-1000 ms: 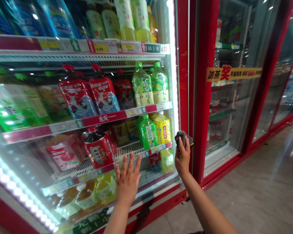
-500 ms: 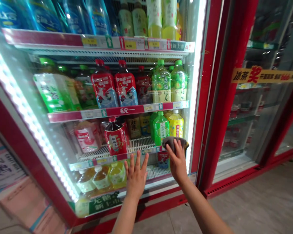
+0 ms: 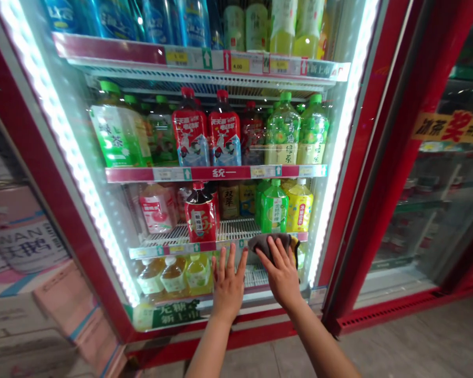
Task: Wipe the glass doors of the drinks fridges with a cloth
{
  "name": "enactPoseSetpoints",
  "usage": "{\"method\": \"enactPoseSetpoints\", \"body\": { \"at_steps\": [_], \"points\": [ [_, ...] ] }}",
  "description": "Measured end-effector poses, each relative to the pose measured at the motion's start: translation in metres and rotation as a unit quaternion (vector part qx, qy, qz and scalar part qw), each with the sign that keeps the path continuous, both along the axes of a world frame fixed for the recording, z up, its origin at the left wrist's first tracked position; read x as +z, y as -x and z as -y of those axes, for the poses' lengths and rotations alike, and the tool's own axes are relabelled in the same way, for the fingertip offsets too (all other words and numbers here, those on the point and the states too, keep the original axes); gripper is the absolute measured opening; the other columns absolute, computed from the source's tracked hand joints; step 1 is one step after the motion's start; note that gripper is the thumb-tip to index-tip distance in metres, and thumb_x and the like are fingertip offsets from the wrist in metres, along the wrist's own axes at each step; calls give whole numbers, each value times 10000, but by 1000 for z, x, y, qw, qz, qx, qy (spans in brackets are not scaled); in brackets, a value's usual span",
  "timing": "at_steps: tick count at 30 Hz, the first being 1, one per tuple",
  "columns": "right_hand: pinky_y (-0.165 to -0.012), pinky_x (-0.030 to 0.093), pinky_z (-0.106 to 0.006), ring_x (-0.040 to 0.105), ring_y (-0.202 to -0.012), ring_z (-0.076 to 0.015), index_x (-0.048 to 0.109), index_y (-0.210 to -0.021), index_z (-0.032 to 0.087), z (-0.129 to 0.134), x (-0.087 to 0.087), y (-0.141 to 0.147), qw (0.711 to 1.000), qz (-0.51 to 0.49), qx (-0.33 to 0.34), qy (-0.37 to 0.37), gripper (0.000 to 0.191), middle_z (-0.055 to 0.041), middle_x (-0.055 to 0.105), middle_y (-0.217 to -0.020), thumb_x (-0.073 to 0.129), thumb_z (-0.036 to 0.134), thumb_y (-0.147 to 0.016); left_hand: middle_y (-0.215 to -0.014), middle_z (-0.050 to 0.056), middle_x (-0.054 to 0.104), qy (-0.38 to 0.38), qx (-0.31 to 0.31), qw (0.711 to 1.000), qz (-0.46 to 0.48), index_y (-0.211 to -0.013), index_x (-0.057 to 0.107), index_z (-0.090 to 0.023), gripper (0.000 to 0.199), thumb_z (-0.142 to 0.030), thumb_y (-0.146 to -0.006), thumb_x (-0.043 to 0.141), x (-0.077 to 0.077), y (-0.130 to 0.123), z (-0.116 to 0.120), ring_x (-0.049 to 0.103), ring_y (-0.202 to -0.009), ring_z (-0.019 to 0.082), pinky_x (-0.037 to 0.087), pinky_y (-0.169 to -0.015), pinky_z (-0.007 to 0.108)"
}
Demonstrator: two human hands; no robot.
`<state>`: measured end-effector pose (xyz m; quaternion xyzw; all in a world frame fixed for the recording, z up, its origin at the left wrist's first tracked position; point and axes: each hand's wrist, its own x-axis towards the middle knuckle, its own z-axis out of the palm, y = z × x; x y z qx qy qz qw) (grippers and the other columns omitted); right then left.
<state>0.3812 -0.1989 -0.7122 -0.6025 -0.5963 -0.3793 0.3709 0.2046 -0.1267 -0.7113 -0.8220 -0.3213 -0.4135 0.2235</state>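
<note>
A glass-fronted fridge with a red frame [image 3: 347, 210] stands before me, drinks on its shelves. My left hand [image 3: 228, 286] lies with spread fingers against the glass, low in the middle, holding nothing. To its right, my right hand [image 3: 280, 273] presses a dark grey cloth [image 3: 265, 244] with a yellow-black edge flat on the glass. Its fingers rest on top of the cloth. Behind the glass, just above the cloth, stand a green bottle [image 3: 275, 207] and a yellow bottle [image 3: 300, 210]. A dark red bottle [image 3: 200, 215] is up and left of my left hand.
Stacked cartons [image 3: 27, 231] stand left of the fridge. On the right is another red-framed glass door with a yellow sticker strip [image 3: 453, 127]. Grey floor tiles [image 3: 413, 341] show below. Bright light strips run down both sides of the fridge inside.
My right hand and the cloth have moved left along the glass, closer to my left hand. The view has shifted, so the fridge sits further right in the picture.
</note>
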Motion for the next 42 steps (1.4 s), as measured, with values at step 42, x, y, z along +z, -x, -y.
{"method": "enactPoseSetpoints", "body": {
  "at_steps": [42],
  "points": [
    [-1240, 187, -561, 226, -1544, -279, 505, -1475, 361, -41, 21, 99, 995, 90, 30, 29, 601, -46, 304, -1650, 546, 97, -937, -1702, 159, 69, 112, 91, 985, 93, -1618, 119, -296, 1178, -292, -707, 866, -25, 103, -26, 92, -1553, 405, 203, -1220, 655]
  ]
}}
